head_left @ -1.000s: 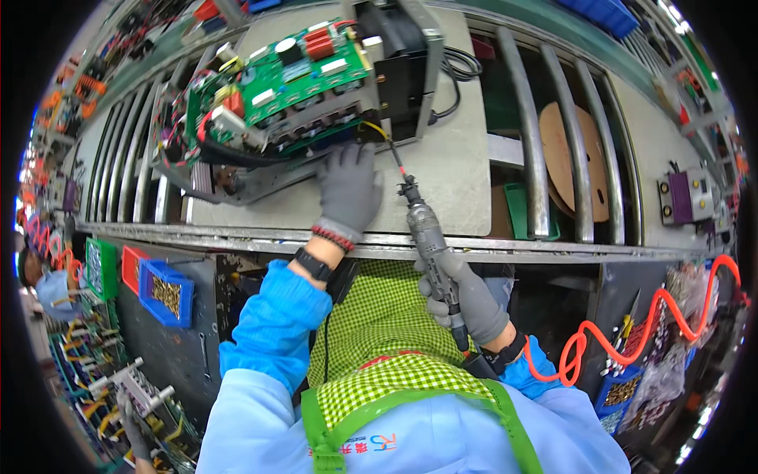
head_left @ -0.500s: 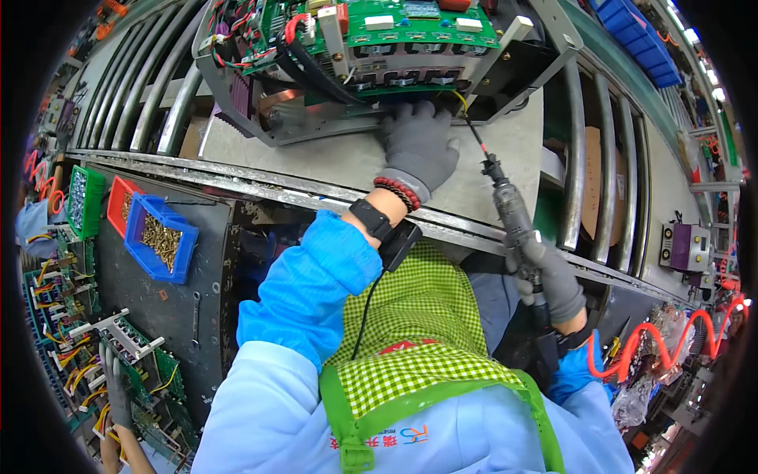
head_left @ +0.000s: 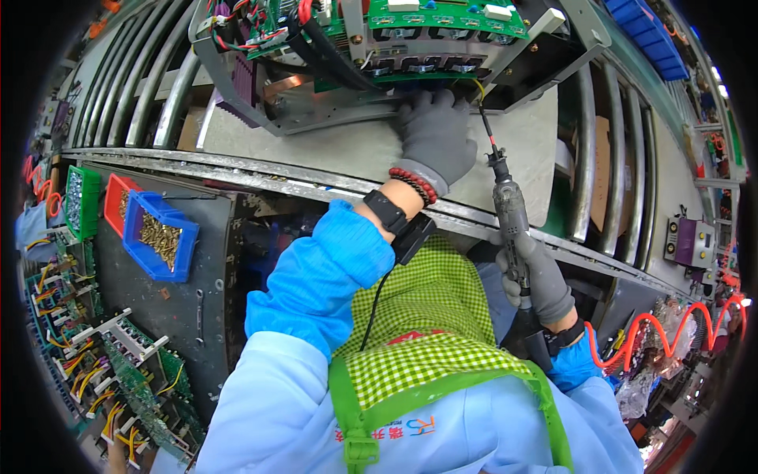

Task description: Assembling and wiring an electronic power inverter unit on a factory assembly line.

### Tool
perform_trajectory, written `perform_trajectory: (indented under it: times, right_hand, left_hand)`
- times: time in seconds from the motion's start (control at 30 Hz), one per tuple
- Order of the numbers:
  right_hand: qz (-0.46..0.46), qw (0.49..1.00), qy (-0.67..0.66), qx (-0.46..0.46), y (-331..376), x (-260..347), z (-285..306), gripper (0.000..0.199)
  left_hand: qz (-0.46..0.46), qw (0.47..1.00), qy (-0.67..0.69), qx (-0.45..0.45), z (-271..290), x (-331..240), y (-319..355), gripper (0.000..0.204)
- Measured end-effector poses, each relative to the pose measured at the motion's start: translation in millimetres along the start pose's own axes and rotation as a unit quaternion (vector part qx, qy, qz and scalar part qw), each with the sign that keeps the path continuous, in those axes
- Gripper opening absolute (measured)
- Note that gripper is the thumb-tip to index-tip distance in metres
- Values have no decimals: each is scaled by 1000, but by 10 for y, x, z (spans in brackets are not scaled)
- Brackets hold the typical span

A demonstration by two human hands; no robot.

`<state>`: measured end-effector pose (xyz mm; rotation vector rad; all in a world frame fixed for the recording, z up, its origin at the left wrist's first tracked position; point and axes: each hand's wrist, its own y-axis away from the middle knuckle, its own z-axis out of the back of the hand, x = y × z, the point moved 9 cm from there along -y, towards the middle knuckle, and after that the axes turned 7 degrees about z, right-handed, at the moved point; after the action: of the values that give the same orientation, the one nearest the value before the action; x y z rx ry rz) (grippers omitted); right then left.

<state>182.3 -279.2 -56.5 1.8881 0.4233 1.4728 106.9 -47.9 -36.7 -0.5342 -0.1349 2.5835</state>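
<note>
A metal chassis (head_left: 332,118) with a green circuit board (head_left: 442,24), black cables and red wires stands at the top. Under its front edge, my left hand (head_left: 437,138), in a grey glove, reaches in with bent fingers. The fingertips are hidden, so what they grip cannot be made out. My right hand (head_left: 541,272), also gloved, is wrapped round a dark electric screwdriver (head_left: 512,209). Its thin shaft slants up toward the chassis's front edge, beside a yellow-green wire (head_left: 479,89). Whether the tip touches a screw is too small to tell.
The chassis rests on a pale board (head_left: 513,150) over a roller conveyor (head_left: 584,158). To the left, a blue bin (head_left: 188,245) of brass-coloured screws, red and green bins, a wrench (head_left: 199,316) and several circuit boards (head_left: 142,379) lie around. An orange coiled hose (head_left: 651,324) hangs at right.
The view has shifted slightly, and chassis, left hand and screwdriver tip appear farther right. Both hands keep their poses. Another person's gloved hand at lower left has gone from view.
</note>
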Motion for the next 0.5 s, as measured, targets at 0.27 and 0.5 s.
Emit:
perform_trajectory:
  times: [0.27,0.5]
  right_hand:
    - [16,994,-103,22,-51,-187,-418,55]
    - [8,992,-122,4,11,-47,-293,55]
  left_hand:
    - [0,1000,18,-7,38,19,17,45]
    - [-4,999,39,3,3,20,3,46]
